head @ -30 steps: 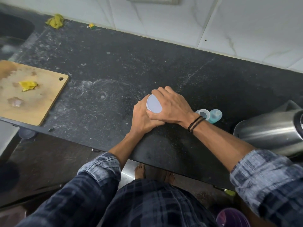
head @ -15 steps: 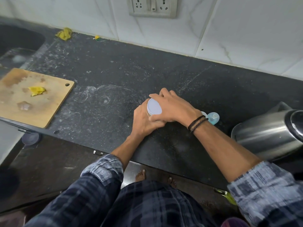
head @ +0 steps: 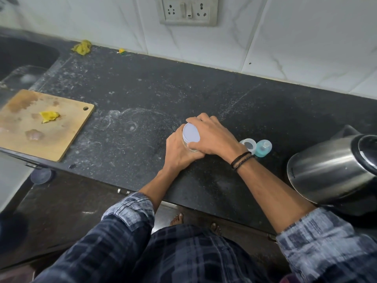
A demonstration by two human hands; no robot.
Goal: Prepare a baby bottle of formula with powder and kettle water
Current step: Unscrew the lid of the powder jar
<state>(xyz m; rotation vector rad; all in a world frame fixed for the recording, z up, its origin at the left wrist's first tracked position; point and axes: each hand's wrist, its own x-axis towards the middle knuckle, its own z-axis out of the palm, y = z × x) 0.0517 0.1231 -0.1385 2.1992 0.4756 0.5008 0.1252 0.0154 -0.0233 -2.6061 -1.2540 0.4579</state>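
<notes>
Both hands are on a small jar (head: 189, 147) sitting on the black speckled stone counter (head: 142, 94), roughly mid-counter and close to the front edge. The left hand (head: 178, 153) is wrapped around the clear body from the near side, fingers curled tight on it. The right hand (head: 213, 136) comes over the top, with fingers and thumb clamped around the rim of the flat, round white lid (head: 190, 135). The lid looks like smooth plastic and it's on the jar.

Just beside the right wrist, on its far side, there's a clear plastic ring (head: 247, 144) touching a little teal bottle (head: 263, 148). Can't make out much detail on either. Two dark corded bands (head: 242, 160) sit on that wrist.

Far right is a brushed steel kettle (head: 330, 170), rounded body with a dark lid, well apart from the jar.

The counter is dusty, with pale ring marks and smears. Over on the left, a stained wooden cutting board (head: 67, 129) with a hanging hole in one corner, and a crumpled yellow scrap (head: 49, 116) lying on it. There's a socket plate (head: 188, 10) up on the marbled white tiles.
</notes>
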